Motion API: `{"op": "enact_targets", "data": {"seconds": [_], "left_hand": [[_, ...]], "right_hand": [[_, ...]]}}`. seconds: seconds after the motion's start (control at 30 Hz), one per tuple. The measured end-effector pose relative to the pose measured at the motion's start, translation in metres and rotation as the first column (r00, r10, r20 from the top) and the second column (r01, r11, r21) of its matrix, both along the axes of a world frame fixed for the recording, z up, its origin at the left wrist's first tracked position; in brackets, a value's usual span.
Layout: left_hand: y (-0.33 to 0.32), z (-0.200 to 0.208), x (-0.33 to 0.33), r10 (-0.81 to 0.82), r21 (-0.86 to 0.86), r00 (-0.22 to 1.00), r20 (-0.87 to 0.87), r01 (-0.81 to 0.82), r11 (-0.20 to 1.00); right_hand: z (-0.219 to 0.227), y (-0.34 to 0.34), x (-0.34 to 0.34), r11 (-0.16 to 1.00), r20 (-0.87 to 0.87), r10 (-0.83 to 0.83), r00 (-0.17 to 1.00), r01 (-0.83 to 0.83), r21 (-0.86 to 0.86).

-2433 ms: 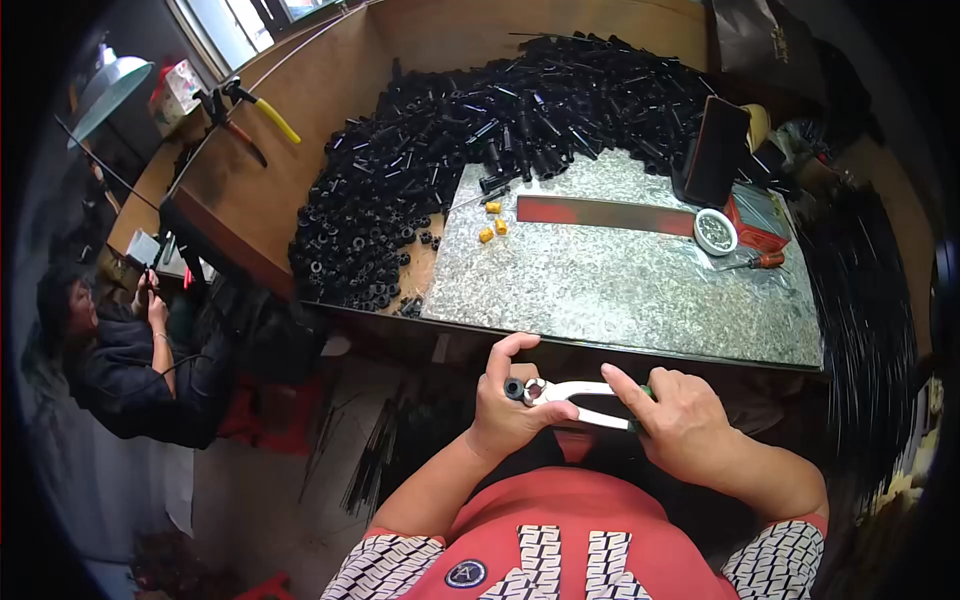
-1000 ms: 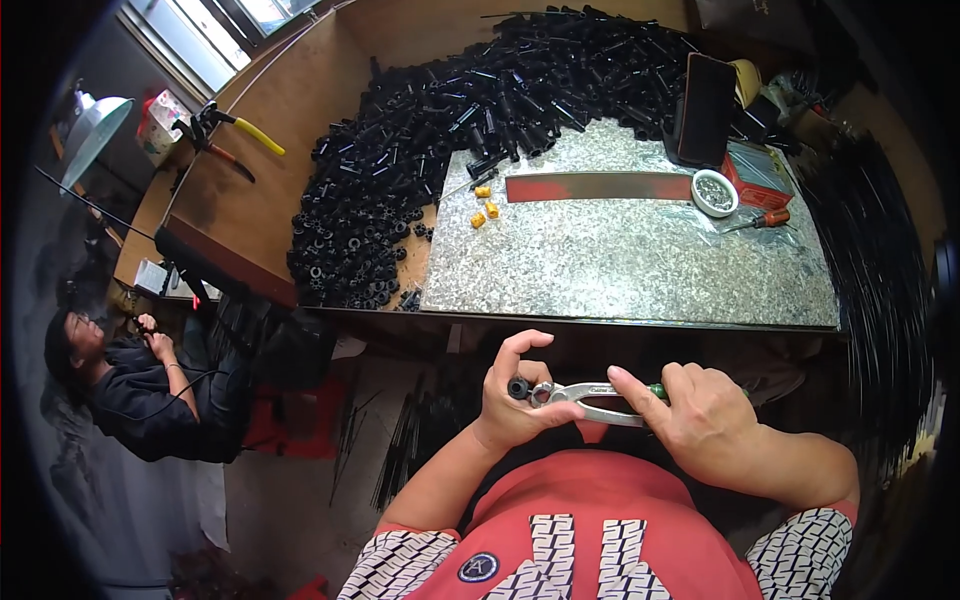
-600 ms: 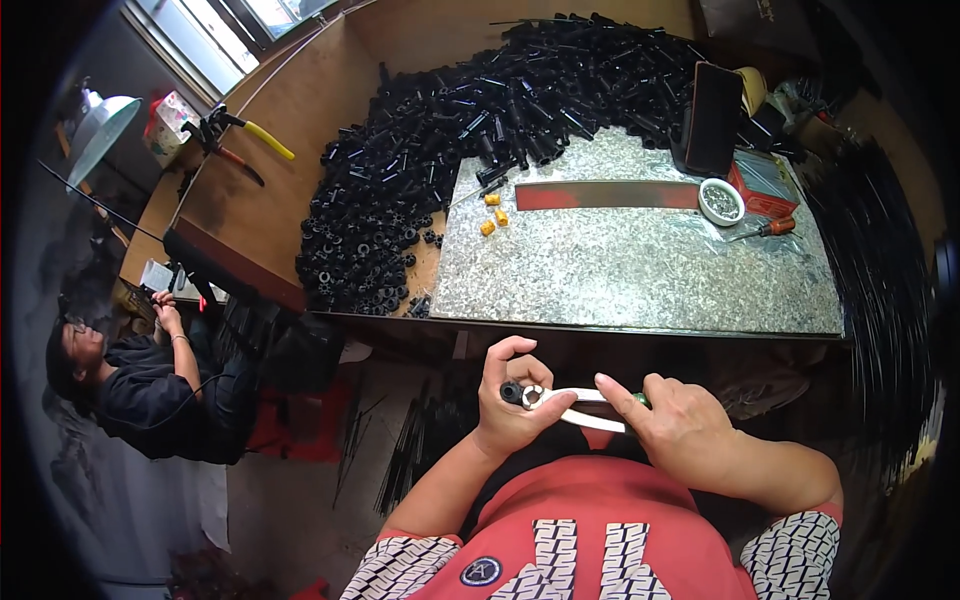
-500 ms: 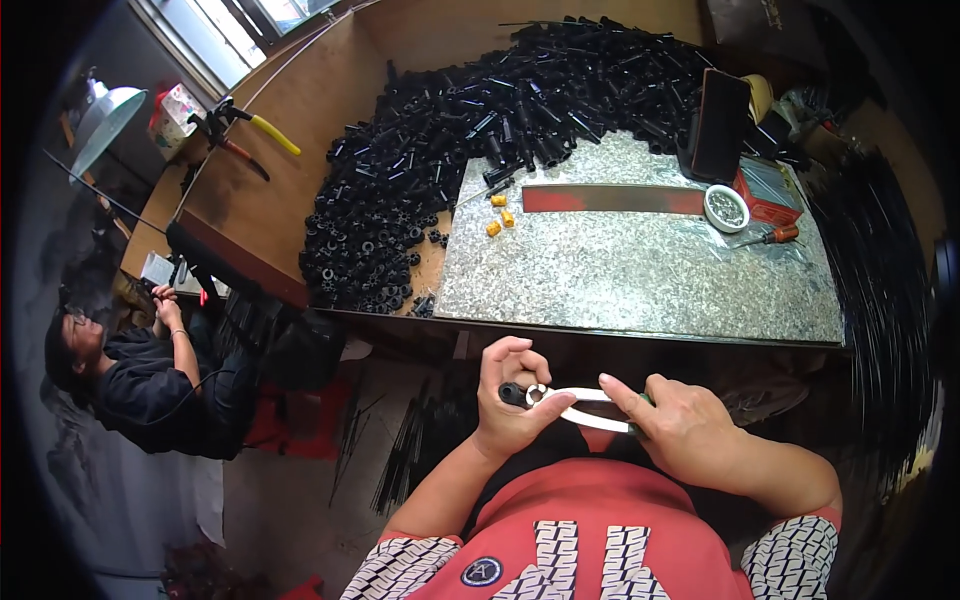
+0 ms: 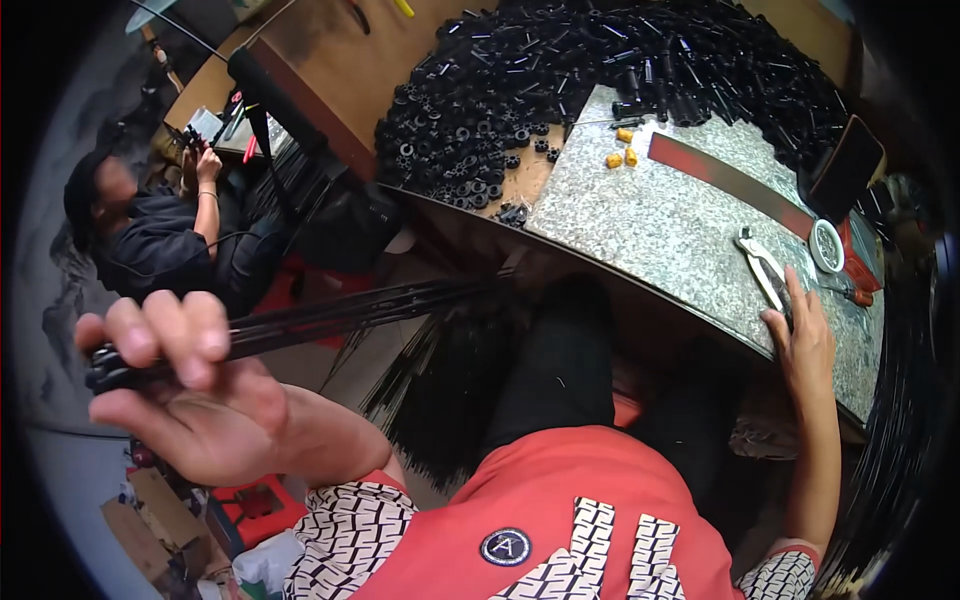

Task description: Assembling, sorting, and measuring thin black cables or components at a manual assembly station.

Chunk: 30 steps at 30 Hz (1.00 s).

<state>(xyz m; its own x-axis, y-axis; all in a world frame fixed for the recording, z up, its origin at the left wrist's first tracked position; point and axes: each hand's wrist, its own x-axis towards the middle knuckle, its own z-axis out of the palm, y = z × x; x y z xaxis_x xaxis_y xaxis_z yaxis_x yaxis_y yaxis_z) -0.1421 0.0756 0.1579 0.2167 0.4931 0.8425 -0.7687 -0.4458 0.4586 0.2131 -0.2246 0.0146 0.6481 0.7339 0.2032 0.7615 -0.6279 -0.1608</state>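
1. One co-worker [image 5: 165,225], in dark clothing, at the far left; hands together near a side bench.
2. My left hand [image 5: 215,415], raised, closed, fingers curled over and thumb under a bundle of thin black rods [image 5: 370,308]. Thick dark ends show at my fingertips; the lengths run rightward, in front of the bench.
3. More black rods [image 5: 440,390], a dense spread, low down beside my left leg.
4. Heap of small black parts [image 5: 600,75], ring-shaped ones at its left, tube-shaped ones farther right, along the back of the bench.
5. Yellow pieces [image 5: 629,156], three, short, near the left side of a speckled grey slab [image 5: 660,225].
6. Flat strip [image 5: 725,185], red and grey, lying aslant on the slab.
7. Pincers [image 5: 757,262], pale metal, on the slab, head pointing away from me.
8. My right hand [image 5: 808,350], at the pincers' handle ends, thumb and forefinger on either side; I cannot tell whether it grips them.
9. White dish [image 5: 826,246], round, just beside the strip's right end.
10. Dark upright panel [image 5: 846,170], behind the dish, leaning.
11. Screwdriver [image 5: 858,297], orange-handled, near the dish.
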Motion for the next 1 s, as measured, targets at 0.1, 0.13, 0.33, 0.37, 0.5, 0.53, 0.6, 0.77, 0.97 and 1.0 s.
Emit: {"op": "enact_targets", "data": {"seconds": [0.1, 0.13, 0.33, 0.37, 0.5, 0.53, 0.6, 0.77, 0.97, 1.0], "left_hand": [[-0.002, -0.026, 0.011, 0.074, 0.096, 0.955, -0.286, -0.048, 0.994], [-0.010, -0.039, 0.019, 0.162, 0.032, 0.901, -0.402, -0.163, 0.986], [0.029, -0.164, 0.044, -0.346, -0.421, 0.383, -0.857, -0.133, 0.897], [0.039, -0.187, 0.047, 0.261, 0.244, 0.166, -0.951, -0.117, 0.963], [0.023, -0.180, 0.083, 0.736, 0.724, 0.261, -0.625, -0.158, 0.671], [0.011, -0.160, 0.097, 0.592, 0.550, 0.348, -0.727, -0.223, 0.805], [0.002, -0.134, 0.127, 0.544, 0.487, 0.559, -0.626, -0.264, 0.832], [0.019, -0.136, 0.196, 0.550, 0.529, 0.559, -0.620, -0.219, 0.820], [0.029, -0.154, 0.247, 0.727, 0.728, 0.391, -0.564, -0.180, 0.662], [0.028, -0.155, 0.252, 0.729, 0.738, 0.375, -0.573, -0.149, 0.658]], "right_hand": [[-0.002, 0.007, 0.006, 0.999, 0.118, -0.013, 0.993, 0.017, -0.035], [-0.003, 0.006, 0.008, 0.999, 0.181, -0.002, 0.984, 0.009, -0.035], [-0.001, 0.003, -0.002, 1.000, 0.260, 0.014, 0.966, -0.015, 0.001], [0.004, 0.004, -0.006, 1.000, 0.274, 0.018, 0.961, -0.018, -0.004], [0.007, 0.003, -0.022, 0.998, 0.255, 0.052, 0.966, -0.062, 0.033], [0.007, 0.002, -0.026, 0.997, 0.236, 0.048, 0.971, -0.062, 0.054], [0.014, -0.006, -0.037, 0.992, 0.246, 0.056, 0.968, -0.082, 0.094], [0.014, -0.010, -0.055, 0.967, 0.212, 0.130, 0.969, -0.171, 0.190], [0.013, -0.041, -0.061, 0.964, 0.203, 0.086, 0.975, -0.133, 0.232], [0.014, -0.051, -0.061, 0.968, 0.198, 0.055, 0.979, -0.101, 0.230]]}}
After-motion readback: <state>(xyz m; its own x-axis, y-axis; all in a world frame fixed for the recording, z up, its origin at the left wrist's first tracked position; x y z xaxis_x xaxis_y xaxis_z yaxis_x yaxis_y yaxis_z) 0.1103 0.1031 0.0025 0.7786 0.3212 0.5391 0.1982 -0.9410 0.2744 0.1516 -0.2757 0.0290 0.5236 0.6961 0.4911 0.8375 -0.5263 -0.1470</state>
